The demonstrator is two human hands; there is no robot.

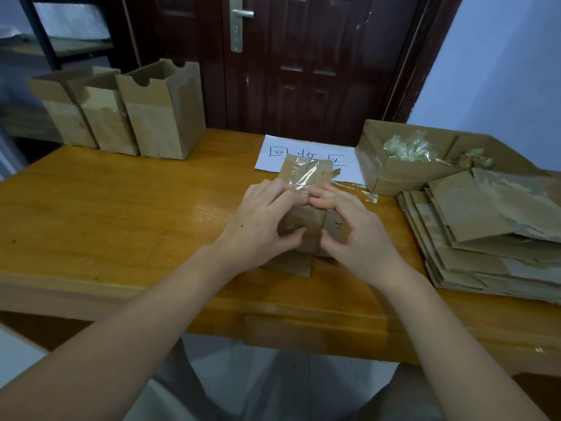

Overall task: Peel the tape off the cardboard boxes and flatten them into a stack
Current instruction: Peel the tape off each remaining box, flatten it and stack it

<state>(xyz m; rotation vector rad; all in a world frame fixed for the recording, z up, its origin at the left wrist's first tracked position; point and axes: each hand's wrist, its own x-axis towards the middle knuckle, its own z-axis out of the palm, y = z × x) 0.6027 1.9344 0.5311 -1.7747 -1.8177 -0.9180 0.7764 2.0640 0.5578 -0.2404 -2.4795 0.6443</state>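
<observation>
A small brown cardboard box [303,221] lies on its side at the middle of the wooden table [121,208], its taped end facing away from me. Clear tape [303,177] runs across that end's flaps. My left hand [261,220] grips the box from the left, fingers on top and thumb on the near face. My right hand [352,226] grips it from the right, fingertips meeting the left hand's at the tape's edge. A stack of flattened boxes [485,238] lies at the right.
Three upright open cardboard boxes [164,117] stand in a row at the table's far left. A low cardboard tray [391,174] holding crumpled tape sits at the far right, a white paper sign [273,156] beside it. A dark door is behind the table.
</observation>
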